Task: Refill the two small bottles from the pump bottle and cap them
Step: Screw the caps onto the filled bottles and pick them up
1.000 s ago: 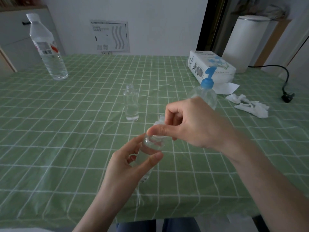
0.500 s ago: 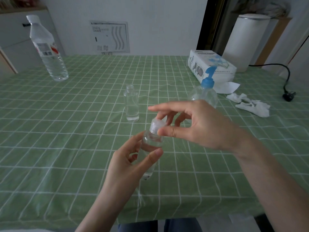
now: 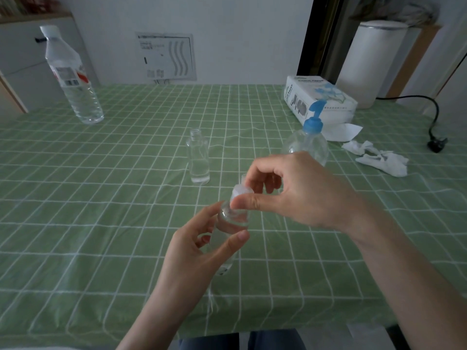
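The small clear bottle (image 3: 233,218) is held tilted above the surface (image 3: 101,210), its lower body wrapped by the left grip (image 3: 199,251), whose thumb and fingers curl round the glass from below. A white cap (image 3: 241,192) sits on the bottle's neck, pinched between the thumb and curled forefinger of the right grip (image 3: 298,195), which comes in from the right, just above the left grip. Whether the cap is fully seated cannot be told. Beyond the two grips and slightly to their left, the second small bottle (image 3: 198,157) stands upright and uncapped on the green checked cloth, with a little clear liquid at its bottom. The pump bottle (image 3: 309,142) with its blue pump head stands just behind the right grip. Farther out, right of that grip, lie crumpled tissues (image 3: 379,160) and a tissue box (image 3: 318,99); far off to the left of the left grip stands a large water bottle (image 3: 73,79).
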